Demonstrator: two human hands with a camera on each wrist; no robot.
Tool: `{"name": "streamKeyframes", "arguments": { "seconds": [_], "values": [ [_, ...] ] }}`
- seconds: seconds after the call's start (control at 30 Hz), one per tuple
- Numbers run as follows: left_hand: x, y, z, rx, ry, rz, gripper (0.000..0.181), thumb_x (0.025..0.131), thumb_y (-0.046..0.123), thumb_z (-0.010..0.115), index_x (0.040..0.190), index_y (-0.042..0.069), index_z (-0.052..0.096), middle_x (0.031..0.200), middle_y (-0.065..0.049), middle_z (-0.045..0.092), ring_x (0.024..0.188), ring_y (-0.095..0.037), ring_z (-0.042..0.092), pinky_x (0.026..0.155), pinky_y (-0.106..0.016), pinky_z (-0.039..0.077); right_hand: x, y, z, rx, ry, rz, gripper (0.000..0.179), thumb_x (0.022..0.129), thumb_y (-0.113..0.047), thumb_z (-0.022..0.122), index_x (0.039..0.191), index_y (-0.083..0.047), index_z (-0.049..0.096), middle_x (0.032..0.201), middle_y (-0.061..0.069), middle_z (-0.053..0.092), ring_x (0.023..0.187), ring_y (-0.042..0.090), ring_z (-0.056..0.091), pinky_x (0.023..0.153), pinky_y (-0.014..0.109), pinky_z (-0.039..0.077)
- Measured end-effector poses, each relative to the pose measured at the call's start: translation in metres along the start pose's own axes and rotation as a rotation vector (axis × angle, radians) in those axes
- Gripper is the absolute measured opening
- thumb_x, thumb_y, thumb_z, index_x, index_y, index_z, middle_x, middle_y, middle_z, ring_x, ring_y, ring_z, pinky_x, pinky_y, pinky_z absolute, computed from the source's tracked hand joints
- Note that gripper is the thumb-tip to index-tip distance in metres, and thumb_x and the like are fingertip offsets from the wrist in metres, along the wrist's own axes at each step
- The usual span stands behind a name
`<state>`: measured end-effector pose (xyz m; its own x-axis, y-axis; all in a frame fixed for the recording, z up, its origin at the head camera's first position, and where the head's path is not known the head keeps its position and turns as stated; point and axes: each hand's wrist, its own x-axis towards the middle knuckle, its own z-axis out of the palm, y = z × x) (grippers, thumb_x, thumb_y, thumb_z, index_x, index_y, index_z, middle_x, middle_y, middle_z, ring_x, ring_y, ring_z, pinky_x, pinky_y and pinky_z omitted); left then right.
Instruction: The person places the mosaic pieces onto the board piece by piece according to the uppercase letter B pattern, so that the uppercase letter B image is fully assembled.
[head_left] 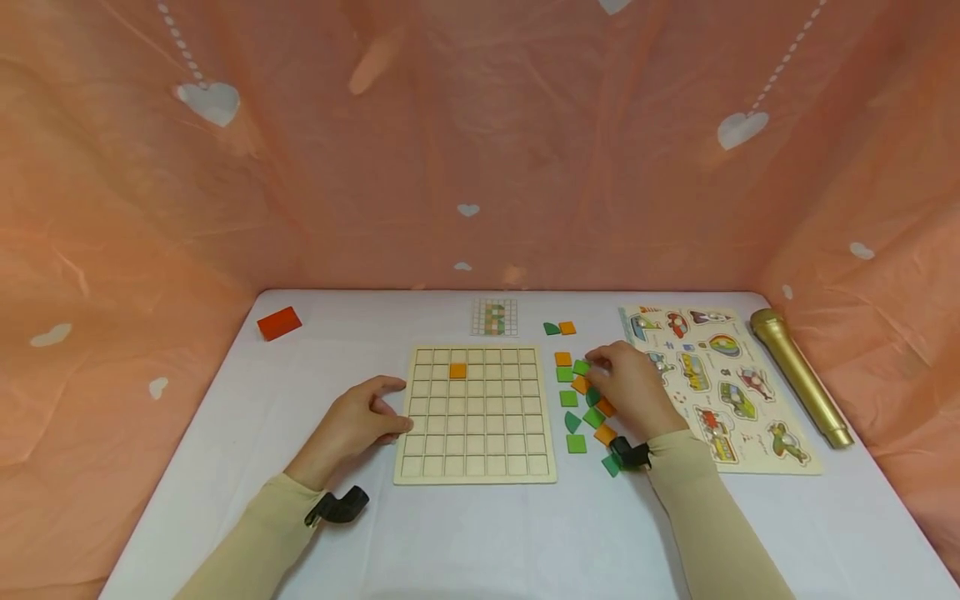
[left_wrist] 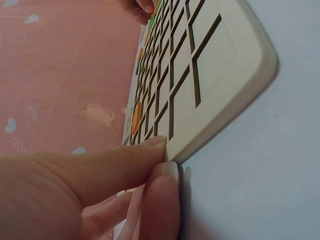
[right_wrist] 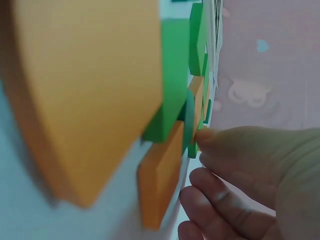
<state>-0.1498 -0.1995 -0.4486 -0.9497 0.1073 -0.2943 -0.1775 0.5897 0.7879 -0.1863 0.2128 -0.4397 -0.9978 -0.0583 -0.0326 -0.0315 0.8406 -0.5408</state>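
Soft, even light leaves the head view slightly dim, with faint shadows beside the left sleeve (head_left: pixel 251 533) and a sheen along the microphone (head_left: pixel 802 379). The right wrist view's nearest tile (right_wrist: pixel 95 90) is badly blurred; the left's curtain (left_wrist: pixel 55 75) looks hazy.

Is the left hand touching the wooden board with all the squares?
Touching: the left wrist view shows the left hand with a fingertip against the edge of the wooden grid board.
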Motion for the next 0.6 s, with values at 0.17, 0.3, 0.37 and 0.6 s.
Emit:
{"name": "streamKeyframes", "arguments": {
  "seconds": [0.17, 0.3, 0.37, 0.6],
  "values": [
    [-0.0011, 0.0003, 0.0014, -0.001, 0.002, -0.006, 0.067, 0.089, 0.015, 0.088, 0.149, 0.007, 0.060, 0.086, -0.006, 0.073, 0.073, -0.017, 0.069, 0.073, -0.028, 0.055, -0.0014, 0.0016, 0.0027, 0.038, -0.016, 0.025, 0.032, 0.105, -0.019, 0.068, 0.132, -0.002, 0.074, 0.133, 0.020, 0.069, 0.120, 0.036, 0.064, 0.108, 0.056, 0.054],
    [-0.0017, -0.0013, 0.0023, 0.009, 0.011, -0.006, 0.067, 0.088, 0.016, 0.089, 0.148, 0.008, 0.061, 0.086, -0.005, 0.073, 0.072, -0.016, 0.068, 0.073, -0.028, 0.054, -0.0018, 0.0017, 0.0037, 0.045, -0.022, 0.030, 0.032, 0.105, -0.020, 0.069, 0.132, -0.003, 0.074, 0.132, 0.019, 0.069, 0.118, 0.035, 0.064, 0.107, 0.055, 0.054],
    [-0.0018, -0.0020, 0.0027, 0.009, 0.009, -0.006, 0.067, 0.088, 0.016, 0.089, 0.148, 0.008, 0.061, 0.086, -0.005, 0.073, 0.072, -0.016, 0.068, 0.074, -0.028, 0.054, -0.0020, 0.0020, 0.0032, 0.043, -0.020, 0.029, 0.032, 0.105, -0.020, 0.069, 0.131, -0.003, 0.075, 0.131, 0.019, 0.069, 0.117, 0.034, 0.064, 0.106, 0.055, 0.054],
    [-0.0012, -0.0005, 0.0014, 0.022, 0.023, -0.006, 0.066, 0.088, 0.017, 0.089, 0.148, 0.009, 0.061, 0.086, -0.004, 0.074, 0.072, -0.015, 0.070, 0.074, -0.028, 0.056, -0.0004, 0.0028, 0.0012, 0.047, -0.008, 0.006, 0.031, 0.105, -0.017, 0.067, 0.131, -0.003, 0.075, 0.131, 0.019, 0.069, 0.115, 0.034, 0.063, 0.105, 0.054, 0.055]
  ]
}}
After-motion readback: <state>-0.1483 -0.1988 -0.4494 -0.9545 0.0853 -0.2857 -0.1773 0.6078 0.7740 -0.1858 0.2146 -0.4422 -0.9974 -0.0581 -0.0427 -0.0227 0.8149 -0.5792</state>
